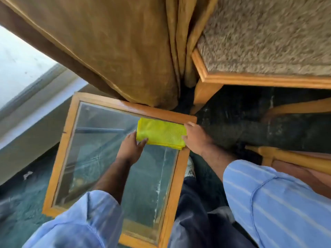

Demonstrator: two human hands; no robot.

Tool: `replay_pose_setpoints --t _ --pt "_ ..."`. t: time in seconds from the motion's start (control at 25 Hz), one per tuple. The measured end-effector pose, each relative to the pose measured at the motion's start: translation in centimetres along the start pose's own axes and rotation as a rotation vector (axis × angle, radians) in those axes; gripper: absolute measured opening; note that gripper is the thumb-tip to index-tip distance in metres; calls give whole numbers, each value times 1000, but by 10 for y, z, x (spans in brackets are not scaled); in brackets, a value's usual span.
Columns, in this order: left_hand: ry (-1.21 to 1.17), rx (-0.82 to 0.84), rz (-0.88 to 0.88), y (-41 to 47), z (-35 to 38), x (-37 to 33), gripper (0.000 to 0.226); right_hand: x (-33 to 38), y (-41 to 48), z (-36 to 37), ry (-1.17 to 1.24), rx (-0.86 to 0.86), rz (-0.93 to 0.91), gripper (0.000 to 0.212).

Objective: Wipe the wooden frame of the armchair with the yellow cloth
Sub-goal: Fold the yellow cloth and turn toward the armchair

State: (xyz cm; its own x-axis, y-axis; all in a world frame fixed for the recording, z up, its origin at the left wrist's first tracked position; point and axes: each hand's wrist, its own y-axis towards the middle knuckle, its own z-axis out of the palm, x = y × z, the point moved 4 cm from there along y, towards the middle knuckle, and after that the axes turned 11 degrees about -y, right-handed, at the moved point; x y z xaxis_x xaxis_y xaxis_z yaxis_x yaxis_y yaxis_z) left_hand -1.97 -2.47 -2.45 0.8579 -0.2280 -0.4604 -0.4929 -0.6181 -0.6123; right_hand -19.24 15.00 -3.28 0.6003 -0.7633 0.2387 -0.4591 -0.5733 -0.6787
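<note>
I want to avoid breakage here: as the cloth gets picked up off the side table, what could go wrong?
1. The yellow cloth lies folded on the glass-topped table; leaning on the pane with the left hand or right hand might stress it.
2. The cloth is in stacked layers, so a pinch at the edges may lift only some and unfold it.
3. The curtain hangs beside the armchair frame and could snag while wiping.

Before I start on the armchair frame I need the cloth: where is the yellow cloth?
The yellow cloth lies folded on the far right corner of the glass-topped side table, between the left hand and right hand, just below the brown curtain.
</note>
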Motion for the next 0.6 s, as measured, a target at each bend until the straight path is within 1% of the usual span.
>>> replay_pose_setpoints --t 0.08,0.16,0.24,0.28,0.32,0.4,0.44,0.48,0.52,0.6 --pt "-16 -45 -57 23 19 12 51 -1 22 20 19 -49 41 58" --pt "-25 -127 -118 38 29 21 50 1 33 31 -11 -126 65 52" --pt "-55 -175 -174 43 37 27 43 -1 40 39 56 -139 79 44" --pt "-130 -185 -203 42 37 28 38 -3 42 40 133 -122 94 40" --pt "-264 -190 -224 40 38 27 29 -6 40 37 240 -92 123 37" --pt "-664 -186 -254 25 38 16 1 -17 31 32 571 -30 195 37" --pt "-812 -165 -240 11 37 2 8 -25 20 25 727 -22 216 39" --pt "-920 -132 -222 -3 36 -10 10 -32 9 14 851 -43 213 41" --pt "-954 -90 -193 -16 31 -21 11 -39 -1 0 942 -94 209 42" --pt "-950 26 -108 -43 34 -56 23 -75 -32 -32 1022 -241 234 43"
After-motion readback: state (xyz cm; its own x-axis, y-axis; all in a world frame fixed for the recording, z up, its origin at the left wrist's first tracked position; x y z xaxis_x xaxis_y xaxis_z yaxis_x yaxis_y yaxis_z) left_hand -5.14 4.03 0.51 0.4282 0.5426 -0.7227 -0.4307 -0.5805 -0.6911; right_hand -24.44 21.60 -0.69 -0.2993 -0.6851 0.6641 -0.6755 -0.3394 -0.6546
